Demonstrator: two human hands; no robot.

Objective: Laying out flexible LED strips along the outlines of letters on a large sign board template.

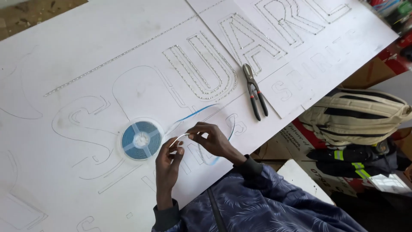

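My left hand [168, 162] and my right hand [213, 139] pinch a thin white strip [180, 137] between their fingertips, just above a big white board [86, 51] with outlined letters. The strip's blue backing [193, 114] curls away in a loop towards the board's near edge. The strip runs from a round clear reel [140, 139] with a blue coil, lying flat on the board just left of my left hand. Some far letters are lined with rows of small shiny dots [201, 68].
Black-handled snips [255, 91] lie shut on the board to the upper right of my hands. Off the board's right edge sit a beige and black backpack [356, 114], dark clothing with reflective bands [356, 159] and cardboard boxes [296, 133].
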